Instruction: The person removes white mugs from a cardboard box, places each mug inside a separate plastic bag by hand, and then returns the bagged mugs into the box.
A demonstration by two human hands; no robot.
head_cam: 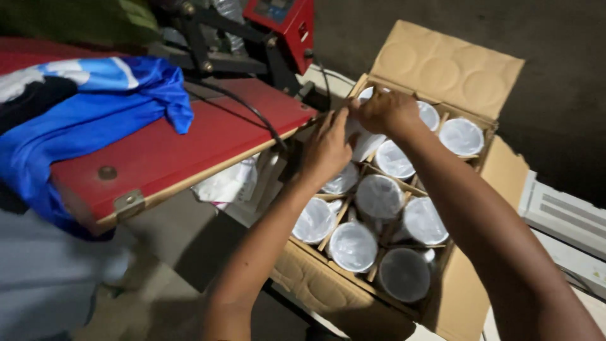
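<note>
**Easing a wrapped mug out of its divided carton**

Both hands meet at the far left corner of the open cardboard box (328,287), close together and pinching the same item. The left hand (327,148) grips the side of a plastic-wrapped white mug (365,143), fingers closed on the wrapping; the right hand (385,112) closes over its top from the far side. The mug is tilted and partly lifted above its cell, while the other wrapped mugs (379,197) sit upright in their own compartments between the cardboard dividers (333,232). One near-right cell holds a mug that looks darker, perhaps unwrapped (404,274).

To do this lift well, the person would likely do best to draw the mug straight up rather than sideways, since the dividers fit closely and a slanted pull could drag a neighbour or buckle the card. The thin plastic looks slippery, so the grip should bear on the mug body beneath, not the loose film alone.

To the left, the red press table (189,142) with blue cloth (88,120) stands just beside the box, and its black cable (252,110) hangs near the left wrist and could snag.
</note>
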